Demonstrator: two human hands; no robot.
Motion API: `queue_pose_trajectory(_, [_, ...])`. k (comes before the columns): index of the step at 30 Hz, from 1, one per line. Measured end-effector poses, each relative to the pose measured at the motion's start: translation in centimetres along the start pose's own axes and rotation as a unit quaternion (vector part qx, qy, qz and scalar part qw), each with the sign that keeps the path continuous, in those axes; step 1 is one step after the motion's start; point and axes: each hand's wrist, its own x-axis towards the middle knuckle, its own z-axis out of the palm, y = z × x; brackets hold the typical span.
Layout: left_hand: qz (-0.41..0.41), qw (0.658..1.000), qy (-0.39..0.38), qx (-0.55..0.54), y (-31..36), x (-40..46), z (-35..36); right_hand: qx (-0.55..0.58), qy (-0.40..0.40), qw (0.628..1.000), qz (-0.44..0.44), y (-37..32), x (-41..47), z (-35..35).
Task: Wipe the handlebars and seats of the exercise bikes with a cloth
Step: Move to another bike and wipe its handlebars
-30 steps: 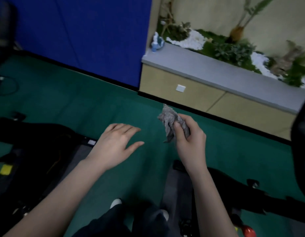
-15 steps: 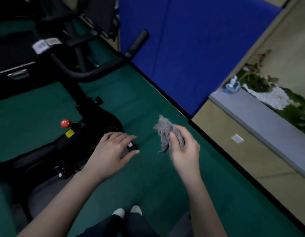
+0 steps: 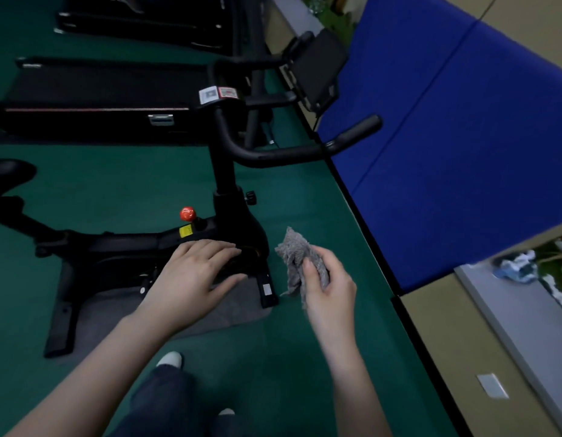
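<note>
A black exercise bike [image 3: 229, 228] stands on the green floor ahead of me. Its curved black handlebar [image 3: 292, 151] reaches right toward the blue wall pad. The black seat [image 3: 8, 173] shows at the left edge. A crumpled grey cloth [image 3: 297, 255] is gripped in my right hand [image 3: 328, 288], which hovers right of the bike's base and well below the handlebar. My left hand [image 3: 191, 279] hangs in the air over the bike's lower frame, fingers spread and holding nothing.
A grey mat [image 3: 210, 310] lies under the bike. Black treadmills [image 3: 100, 93] stand behind it. A blue padded wall [image 3: 462, 146] and a grey-topped planter ledge [image 3: 519, 329] run along the right. A red knob [image 3: 187, 213] sticks up from the frame. My feet [image 3: 171, 359] are below.
My view has swung left, bringing the whole bike, its handlebar and seat into sight. Both hands keep their pose, the right one still gripping the cloth.
</note>
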Motion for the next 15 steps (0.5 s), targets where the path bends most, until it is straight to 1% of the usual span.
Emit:
queue_pose_trajectory(4, [-0.006, 1.0, 0.014, -0.006, -1.7, 1.1, -0.4, 0.0, -0.01, 1.0, -0.004, -0.8, 1.1, 1.5])
queue_pose_trajectory(8, [0.005, 1.0, 0.016, -0.017, -4.2, 2.6, -1.3, -0.001, -0.006, 1.0, -0.001, -2.1, 2.4, 3.7])
queue_pose_trajectory(11, [0.026, 0.999, 0.01, -0.024, -7.2, 4.2, -2.1, 0.009, 0.019, 1.0, 0.009, -3.2, 3.8, 6.6])
queue_pose_trajectory(15, [0.05, 0.998, -0.009, -0.024, -13.1, 6.4, -3.8, 0.016, 0.055, 0.998, 0.034, -5.5, 5.5, 12.6])
